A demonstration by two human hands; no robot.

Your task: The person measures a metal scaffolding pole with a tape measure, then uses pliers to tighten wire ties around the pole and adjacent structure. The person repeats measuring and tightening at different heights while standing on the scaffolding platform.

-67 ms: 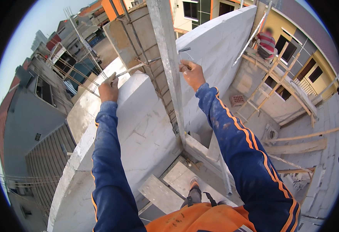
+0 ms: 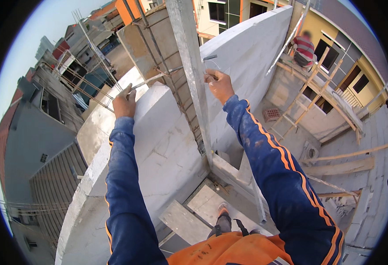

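My left hand [image 2: 124,102] pinches a thin steel rod [image 2: 152,79] running rightward toward the upright post [image 2: 189,66]; my right hand [image 2: 219,84], nearer the post, grips tie wire [image 2: 211,64].

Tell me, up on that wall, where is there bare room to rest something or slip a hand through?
The flat top of the white block wall below the left hand lies bare. The gap around the rebar cage is crowded: the steel bar, the upright post and the right hand with thin wire close it in.
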